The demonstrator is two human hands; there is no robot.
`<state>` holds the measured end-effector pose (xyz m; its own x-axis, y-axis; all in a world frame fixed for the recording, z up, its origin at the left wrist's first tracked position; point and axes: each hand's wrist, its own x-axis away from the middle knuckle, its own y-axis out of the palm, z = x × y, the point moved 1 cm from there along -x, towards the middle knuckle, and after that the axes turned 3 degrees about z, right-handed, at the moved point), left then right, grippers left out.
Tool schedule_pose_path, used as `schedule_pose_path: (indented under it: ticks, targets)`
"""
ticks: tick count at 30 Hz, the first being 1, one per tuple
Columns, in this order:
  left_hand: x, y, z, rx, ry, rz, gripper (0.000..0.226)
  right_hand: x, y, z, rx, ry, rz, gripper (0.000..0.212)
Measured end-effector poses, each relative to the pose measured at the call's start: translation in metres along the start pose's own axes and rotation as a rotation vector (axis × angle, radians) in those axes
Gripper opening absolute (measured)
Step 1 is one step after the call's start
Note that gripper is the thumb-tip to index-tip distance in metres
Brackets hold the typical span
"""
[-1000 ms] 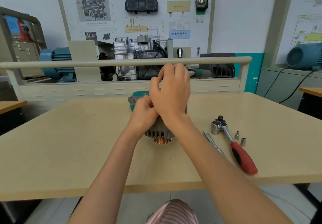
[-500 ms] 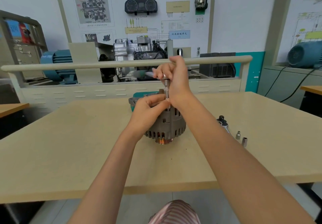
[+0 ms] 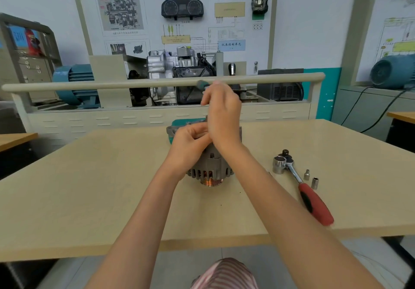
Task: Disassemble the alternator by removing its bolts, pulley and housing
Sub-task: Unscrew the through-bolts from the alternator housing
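Out on the table (image 3: 89,198), a red-handled ratchet (image 3: 301,185) lies at the right with two small sockets (image 3: 311,178) just beside it. Behind, a gearbox (image 3: 177,73) sits under the wall board (image 3: 175,14), blue motor (image 3: 74,84) at left.

A: What colours show near the grey ribbed metal alternator (image 3: 210,165)?
B: Copper windings at its base, a teal pad (image 3: 177,123) behind it. Right of it, a chrome ratchet with red-and-black handle (image 3: 314,203). The tabletop (image 3: 89,187) is beige.

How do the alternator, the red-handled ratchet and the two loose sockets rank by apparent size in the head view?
1. alternator, partly hidden by both hands
2. red-handled ratchet, longer but slimmer, so nearly tied with it
3. two loose sockets, alike, not ranked
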<state>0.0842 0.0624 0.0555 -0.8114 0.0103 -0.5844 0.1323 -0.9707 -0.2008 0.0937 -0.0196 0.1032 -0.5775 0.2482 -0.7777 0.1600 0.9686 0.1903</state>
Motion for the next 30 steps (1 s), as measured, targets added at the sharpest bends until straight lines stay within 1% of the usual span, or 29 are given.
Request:
schedule_pose_path:
  ticks: [1, 2, 3, 4, 5, 6, 7, 8, 10, 11, 14, 15, 17, 19, 20, 21, 22, 23, 25, 26, 27, 28, 29, 30]
  targets:
    - [0.000, -0.001, -0.002, -0.009, -0.006, 0.019, 0.050, 0.005, 0.001, 0.000, 0.204, -0.127, 0.019, 0.030]
    - [-0.001, -0.001, -0.003, -0.022, -0.015, 0.037, 0.051, 0.010, 0.001, 0.000, 0.447, -0.235, 0.041, 0.021]
    - [-0.002, -0.001, -0.005, -0.033, -0.019, 0.053, 0.047, 0.014, 0.003, 0.001, 0.693, -0.305, 0.055, 0.017]
    - [-0.003, -0.001, -0.005, -0.034, -0.020, 0.068, 0.041, 0.017, 0.004, 0.002, 0.873, -0.331, 0.070, 0.019]
    - [-0.004, -0.001, -0.005, -0.033, -0.015, 0.074, 0.036, 0.018, 0.004, 0.002, 0.957, -0.336, 0.092, 0.021]
    - [-0.004, 0.000, -0.005, -0.034, -0.012, 0.074, 0.036, 0.018, 0.004, 0.001, 0.959, -0.329, 0.117, 0.021]
    - [-0.003, 0.001, -0.005, -0.033, -0.012, 0.070, 0.041, 0.016, 0.003, -0.001, 0.897, -0.308, 0.127, 0.020]
    - [-0.002, 0.001, -0.004, -0.028, -0.017, 0.063, 0.047, 0.013, 0.002, -0.002, 0.784, -0.277, 0.127, 0.018]
    - [-0.001, 0.003, -0.002, -0.015, -0.009, 0.039, 0.054, 0.003, 0.001, -0.004, 0.498, -0.192, 0.072, 0.027]
    - [0.000, 0.004, -0.001, -0.005, 0.000, 0.026, 0.050, -0.002, 0.001, -0.004, 0.347, -0.120, 0.023, 0.032]
    - [-0.002, 0.003, -0.002, 0.008, 0.003, -0.007, 0.019, -0.016, 0.000, -0.005, -0.109, 0.148, -0.111, 0.042]
    - [-0.003, 0.002, -0.002, 0.020, -0.007, -0.008, 0.015, -0.021, -0.002, -0.002, -0.242, 0.229, -0.149, 0.048]
    - [-0.004, 0.001, -0.004, 0.032, -0.023, -0.012, 0.014, -0.028, -0.006, 0.002, -0.467, 0.362, -0.223, 0.060]
    - [-0.004, 0.001, -0.004, 0.024, -0.033, -0.005, 0.012, -0.029, -0.007, 0.003, -0.599, 0.429, -0.229, 0.063]
    - [-0.004, 0.001, -0.003, 0.020, -0.035, 0.011, 0.012, -0.028, -0.007, 0.003, -0.577, 0.420, -0.205, 0.061]
    - [-0.004, 0.002, -0.003, 0.018, -0.032, 0.023, 0.011, -0.024, -0.006, 0.002, -0.492, 0.367, -0.175, 0.058]
    - [-0.003, 0.002, -0.004, 0.011, -0.021, 0.027, 0.011, -0.019, -0.006, 0.002, -0.340, 0.259, -0.147, 0.052]
    - [-0.003, 0.002, -0.003, 0.009, -0.008, 0.028, 0.014, -0.013, -0.006, 0.003, -0.127, 0.093, -0.124, 0.043]
    - [-0.003, 0.001, -0.004, 0.013, -0.002, 0.052, 0.031, 0.000, -0.004, 0.005, 0.359, -0.274, -0.076, 0.025]
    - [-0.003, 0.001, -0.005, 0.009, -0.011, 0.073, 0.037, 0.004, -0.003, 0.007, 0.567, -0.389, -0.034, 0.018]
    - [-0.003, 0.001, -0.005, 0.003, -0.023, 0.088, 0.041, 0.006, -0.002, 0.007, 0.695, -0.429, 0.007, 0.015]
    - [-0.003, 0.002, -0.005, -0.002, -0.030, 0.093, 0.045, 0.006, -0.001, 0.007, 0.735, -0.420, 0.036, 0.014]
    - [-0.003, 0.002, -0.004, 0.002, -0.028, 0.089, 0.046, 0.006, -0.001, 0.006, 0.706, -0.386, 0.036, 0.015]
    - [-0.003, 0.002, -0.004, 0.010, -0.017, 0.080, 0.046, 0.004, -0.001, 0.004, 0.627, -0.339, 0.012, 0.017]
